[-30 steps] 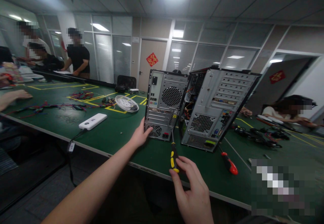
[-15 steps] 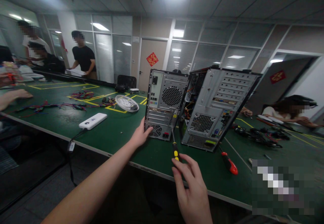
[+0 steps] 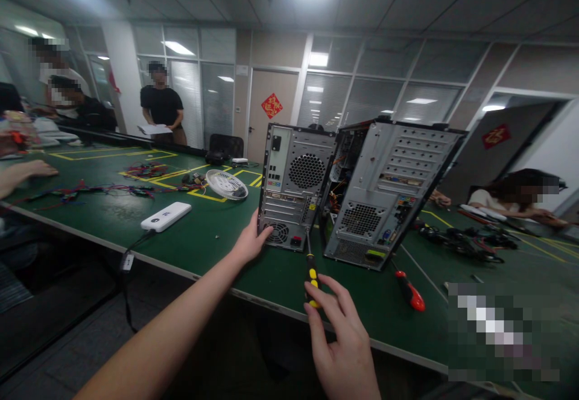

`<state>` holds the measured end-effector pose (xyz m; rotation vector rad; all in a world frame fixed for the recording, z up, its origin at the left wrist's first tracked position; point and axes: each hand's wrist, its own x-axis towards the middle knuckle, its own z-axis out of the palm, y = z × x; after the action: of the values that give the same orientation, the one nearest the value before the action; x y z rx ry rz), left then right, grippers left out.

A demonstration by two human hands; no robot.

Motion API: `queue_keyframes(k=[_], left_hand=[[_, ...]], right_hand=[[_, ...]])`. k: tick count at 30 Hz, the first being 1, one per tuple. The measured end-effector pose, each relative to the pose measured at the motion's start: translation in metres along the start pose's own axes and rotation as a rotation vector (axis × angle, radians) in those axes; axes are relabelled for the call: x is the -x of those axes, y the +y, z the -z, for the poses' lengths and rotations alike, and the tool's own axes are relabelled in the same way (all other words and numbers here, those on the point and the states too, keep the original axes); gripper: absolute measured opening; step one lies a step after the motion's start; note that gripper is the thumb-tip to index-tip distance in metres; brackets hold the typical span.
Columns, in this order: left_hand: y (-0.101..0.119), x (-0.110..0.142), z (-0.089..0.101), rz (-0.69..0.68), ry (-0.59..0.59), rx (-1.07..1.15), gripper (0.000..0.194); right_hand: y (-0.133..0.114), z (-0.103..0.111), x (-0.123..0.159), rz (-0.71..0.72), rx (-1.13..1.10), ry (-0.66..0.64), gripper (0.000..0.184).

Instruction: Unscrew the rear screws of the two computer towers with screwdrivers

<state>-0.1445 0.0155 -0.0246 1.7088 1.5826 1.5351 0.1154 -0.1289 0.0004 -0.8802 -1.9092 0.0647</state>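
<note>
A computer case (image 3: 292,189) stands upright on the green table with its rear panel facing me. My left hand (image 3: 250,241) grips its lower left edge, the thumb lying on the panel by the round vent. In my right hand (image 3: 340,330), a black and yellow screwdriver (image 3: 312,276) is pinched between thumb and fingers at the handle. Its shaft points up and away, with the tip at the lower right edge of the rear panel. Whether the tip sits in a screw is too small to tell. A larger computer case (image 3: 384,189), tilted in view, stands close on the right.
A red and black screwdriver (image 3: 411,291) lies right of the larger case. Black cables (image 3: 461,240) are heaped farther right. To the left are a white power bank (image 3: 166,216), a white round grille (image 3: 227,184) and thin wires (image 3: 90,190). Several people sit or stand around.
The screwdriver handle shows more of its yellow grips, as my right fingers have shifted slightly along it. The left hand stays on the case. A standing person in the background has straightened, holding papers.
</note>
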Motion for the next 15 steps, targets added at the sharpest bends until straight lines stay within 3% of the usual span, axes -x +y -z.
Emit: queue_keyframes(k=[15], left_hand=[[-0.0005,-0.0003,-0.0002,-0.012,0.003,-0.01,0.076]], right_hand=[[0.0055,-0.0018,0.0003,-0.065,-0.007,0.043,0.021]])
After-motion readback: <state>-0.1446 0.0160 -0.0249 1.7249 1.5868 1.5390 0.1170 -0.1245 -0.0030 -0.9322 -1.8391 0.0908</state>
